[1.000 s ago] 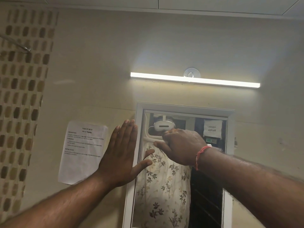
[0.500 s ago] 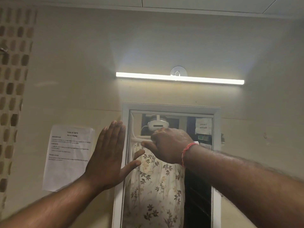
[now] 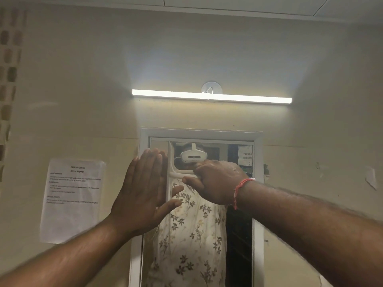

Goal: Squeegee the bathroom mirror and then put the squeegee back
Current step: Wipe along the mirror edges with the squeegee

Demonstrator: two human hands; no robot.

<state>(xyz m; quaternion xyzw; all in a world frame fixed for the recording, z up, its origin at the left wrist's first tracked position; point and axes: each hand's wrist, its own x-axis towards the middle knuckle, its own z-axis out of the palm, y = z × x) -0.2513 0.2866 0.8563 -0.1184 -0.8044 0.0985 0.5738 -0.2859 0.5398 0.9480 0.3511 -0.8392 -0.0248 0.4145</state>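
Note:
A tall bathroom mirror (image 3: 257, 235) in a white frame hangs on the beige wall. A white squeegee (image 3: 171, 172) lies against the glass near its top left, blade standing vertical along the left edge, handle running right. My right hand (image 3: 215, 183) is shut on that handle; a red thread circles its wrist. My left hand (image 3: 143, 193) is flat and spread, palm pressed on the mirror's left frame beside the blade. The handle's end is hidden in my right fist.
A lit tube light (image 3: 211, 96) runs above the mirror, with a suction hook (image 3: 211, 89) behind it. A printed paper sheet (image 3: 72, 199) is stuck on the wall to the left. Brown mosaic tiles (image 3: 8, 79) line the far left.
The squeegee has slid left across the glass to the mirror's left edge, with its blade now visible. The view has shifted, so the mirror sits further left in frame. My left hand stays flat on the frame.

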